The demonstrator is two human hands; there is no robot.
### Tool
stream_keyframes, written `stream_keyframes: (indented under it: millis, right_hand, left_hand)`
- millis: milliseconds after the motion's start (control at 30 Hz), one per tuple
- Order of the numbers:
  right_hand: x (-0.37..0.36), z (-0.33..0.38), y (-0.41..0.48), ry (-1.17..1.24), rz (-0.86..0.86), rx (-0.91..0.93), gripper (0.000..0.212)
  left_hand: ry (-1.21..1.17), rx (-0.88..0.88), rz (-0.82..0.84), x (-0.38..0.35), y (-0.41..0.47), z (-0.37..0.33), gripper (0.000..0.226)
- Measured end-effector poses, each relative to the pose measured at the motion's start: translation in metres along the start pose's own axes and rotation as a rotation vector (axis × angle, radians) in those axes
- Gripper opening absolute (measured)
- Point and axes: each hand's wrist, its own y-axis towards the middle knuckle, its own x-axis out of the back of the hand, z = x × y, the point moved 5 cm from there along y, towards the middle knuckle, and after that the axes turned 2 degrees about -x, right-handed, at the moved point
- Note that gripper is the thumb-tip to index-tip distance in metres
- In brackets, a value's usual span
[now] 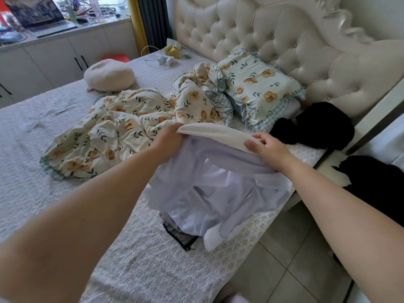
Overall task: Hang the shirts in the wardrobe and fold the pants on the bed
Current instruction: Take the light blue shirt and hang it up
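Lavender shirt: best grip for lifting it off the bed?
Likely the lavender shirt by its raised upper edge, from above, at two spread points, where the left hand and right hand hold it. Below, it hangs crumpled with no clean edge.

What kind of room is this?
A bedroom, most likely: a wide bed with a tufted headboard, a flowered pillow and a rumpled quilt. The left hand and right hand hold a cream cloth over it.

Left hand and right hand, both with a grip on a lilac shirt over the bed.
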Motion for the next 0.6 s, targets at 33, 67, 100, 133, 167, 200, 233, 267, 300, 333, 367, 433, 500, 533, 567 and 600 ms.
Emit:
stream_keyframes:
  millis: [33, 67, 100, 133, 167, 200, 233, 267, 300, 333, 367, 433, 500, 533, 567, 600]
  right_hand:
    - [-0.002, -0.001, -0.002, -0.008, 0.022, 0.025, 0.037]
    - [-0.003, -0.001, -0.002, -0.076, 0.035, 0.067, 0.051]
    - [-0.005, -0.003, -0.002, -0.172, 0.039, 0.109, 0.056]
    - [-0.006, -0.003, -0.002, -0.238, 0.045, 0.145, 0.051]
    - [-0.007, -0.004, -0.002, -0.259, 0.056, 0.152, 0.038]
    - [-0.007, -0.005, -0.001, -0.239, 0.076, 0.138, 0.025]
    - [-0.007, -0.006, 0.001, -0.224, 0.111, 0.111, 0.021]
    - [-0.006, -0.007, 0.004, -0.244, 0.141, 0.093, 0.023]
    - [-0.005, -0.008, 0.005, -0.321, 0.169, 0.085, 0.025]
    - [-0.003, -0.009, 0.006, -0.415, 0.195, 0.075, 0.027]
    - [0.0, -0.01, 0.006, -0.495, 0.216, 0.058, 0.028]
    - [0.006, -0.019, 0.005, -0.55, 0.248, 0.006, 0.024]
    - [0.011, -0.028, 0.003, -0.53, 0.278, -0.028, 0.023]
    - [0.013, -0.032, 0.002, -0.51, 0.285, -0.036, 0.025]
    - [0.014, -0.034, 0.002, -0.493, 0.286, -0.038, 0.027]
    - [0.013, -0.034, 0.002, -0.477, 0.285, -0.034, 0.029]
  left_hand:
    - [-0.023, 0.004, -0.022, 0.001, 0.001, -0.004, 0.028]
    - [-0.06, 0.016, -0.045, 0.001, 0.003, -0.006, 0.029]
    - [-0.099, 0.036, -0.064, 0.002, 0.003, -0.007, 0.029]
    - [-0.129, 0.058, -0.074, 0.002, 0.005, -0.006, 0.028]
    - [-0.144, 0.082, -0.077, 0.003, 0.006, -0.005, 0.026]
    - [-0.147, 0.11, -0.081, 0.004, 0.009, -0.002, 0.024]
    - [-0.14, 0.139, -0.09, 0.005, 0.011, 0.001, 0.023]
    - [-0.123, 0.17, -0.115, 0.007, 0.012, 0.005, 0.024]
    - [-0.093, 0.204, -0.154, 0.01, 0.012, 0.009, 0.026]
    - [-0.06, 0.229, -0.205, 0.015, 0.012, 0.013, 0.028]
    - [-0.029, 0.245, -0.251, 0.021, 0.012, 0.017, 0.029]
    - [0.026, 0.266, -0.332, 0.035, 0.009, 0.024, 0.029]
    - [0.097, 0.304, -0.396, 0.05, 0.003, 0.034, 0.032]
    - [0.124, 0.332, -0.419, 0.057, -0.001, 0.04, 0.032]
    - [0.146, 0.357, -0.437, 0.063, -0.005, 0.046, 0.032]
    - [0.175, 0.373, -0.452, 0.065, -0.009, 0.051, 0.033]
